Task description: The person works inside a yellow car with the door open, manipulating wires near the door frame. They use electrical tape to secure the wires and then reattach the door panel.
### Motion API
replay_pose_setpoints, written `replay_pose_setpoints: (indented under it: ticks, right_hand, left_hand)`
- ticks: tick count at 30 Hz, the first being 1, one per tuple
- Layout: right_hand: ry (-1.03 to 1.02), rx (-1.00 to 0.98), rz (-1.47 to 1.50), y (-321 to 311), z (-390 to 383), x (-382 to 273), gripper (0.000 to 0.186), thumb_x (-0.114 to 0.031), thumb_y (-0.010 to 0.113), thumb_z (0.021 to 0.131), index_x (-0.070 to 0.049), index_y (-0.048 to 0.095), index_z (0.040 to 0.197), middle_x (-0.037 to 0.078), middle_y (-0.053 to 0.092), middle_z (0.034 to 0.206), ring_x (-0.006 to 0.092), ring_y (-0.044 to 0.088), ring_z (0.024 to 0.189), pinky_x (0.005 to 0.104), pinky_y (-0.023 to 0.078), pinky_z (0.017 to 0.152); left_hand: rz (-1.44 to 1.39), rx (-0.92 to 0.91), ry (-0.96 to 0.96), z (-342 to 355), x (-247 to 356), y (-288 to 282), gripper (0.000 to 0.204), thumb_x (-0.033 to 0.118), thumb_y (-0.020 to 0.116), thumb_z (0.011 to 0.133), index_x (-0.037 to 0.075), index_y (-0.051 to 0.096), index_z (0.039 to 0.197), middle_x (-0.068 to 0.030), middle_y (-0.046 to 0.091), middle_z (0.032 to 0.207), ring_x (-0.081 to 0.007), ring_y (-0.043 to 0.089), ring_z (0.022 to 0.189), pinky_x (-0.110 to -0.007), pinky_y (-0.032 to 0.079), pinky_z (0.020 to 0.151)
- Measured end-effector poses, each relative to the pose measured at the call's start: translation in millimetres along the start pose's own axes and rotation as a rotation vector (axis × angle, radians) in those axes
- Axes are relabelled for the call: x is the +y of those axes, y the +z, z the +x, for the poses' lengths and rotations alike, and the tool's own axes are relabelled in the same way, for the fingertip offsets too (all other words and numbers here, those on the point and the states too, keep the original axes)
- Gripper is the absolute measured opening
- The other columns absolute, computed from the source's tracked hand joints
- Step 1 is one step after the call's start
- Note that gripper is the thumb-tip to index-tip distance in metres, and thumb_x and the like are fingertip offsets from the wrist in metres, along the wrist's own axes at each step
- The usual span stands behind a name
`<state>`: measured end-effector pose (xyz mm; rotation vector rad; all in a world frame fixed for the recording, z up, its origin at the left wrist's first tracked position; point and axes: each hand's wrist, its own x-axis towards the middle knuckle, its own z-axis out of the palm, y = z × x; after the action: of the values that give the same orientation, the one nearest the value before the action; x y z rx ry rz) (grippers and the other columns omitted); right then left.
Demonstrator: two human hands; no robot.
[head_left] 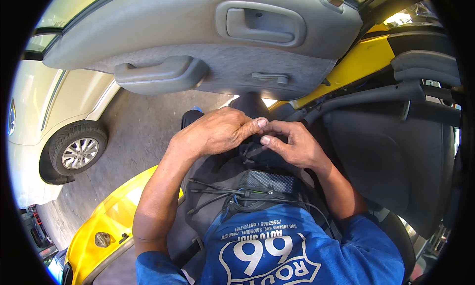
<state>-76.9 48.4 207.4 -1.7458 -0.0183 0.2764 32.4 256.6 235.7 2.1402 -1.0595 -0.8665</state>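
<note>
Both hands meet over my lap, in front of the grey door panel [227, 57]. My left hand [215, 131] is closed, its fingers curled under and its thumb pressed toward the right fingertips. My right hand [297, 145] is closed too, with thumb and forefinger bent toward the left thumb. Whatever sits between the fingertips, if anything, is too small or hidden to make out. Just below the hands, a dark box with a mesh face [271, 180] rests on my lap. Several black cables [213, 190] with plug ends lie across it, against my blue shirt.
The door panel carries an inner handle [260, 25], an armrest [161, 74] and a window crank [270, 78]. Yellow bodywork [106, 218] curves at lower left. A black seat [381, 161] stands on the right. Beyond the concrete floor [133, 121], a cream car [39, 97] is parked.
</note>
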Motion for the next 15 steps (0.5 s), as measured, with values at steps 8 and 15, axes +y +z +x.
replay_pose_setpoints:
  ticks: [8, 15]
  right_hand:
    - [0.001, -0.018, -0.192, -0.3, 9.6, 7.8, 0.024, -0.025, 0.08, 0.092, -0.003, 0.079, 0.1, 0.008, 0.071, 0.073, 0.0155, 0.065, 0.066, 0.0341, 0.052, 0.065]
    - [-0.092, -0.051, -0.393, -4.4, 9.8, 3.3, 0.02, -0.019, 0.084, 0.088, -0.002, 0.078, 0.097, 0.007, 0.073, 0.084, 0.0194, 0.066, 0.089, 0.0376, 0.052, 0.08]
  left_hand:
    - [0.017, -0.022, -0.097, -6.0, -1.5, 0.3, 0.081, 0.062, 0.033, 0.11, -0.006, 0.063, 0.078, -0.0229, 0.059, 0.07, -0.0411, 0.058, 0.07, -0.052, 0.047, 0.074]
    - [-0.009, -0.067, -0.044, -4.6, -14.0, 9.9, 0.076, 0.065, 0.037, 0.108, 0.0, 0.077, 0.104, -0.0262, 0.073, 0.096, -0.0442, 0.07, 0.097, -0.05, 0.055, 0.088]
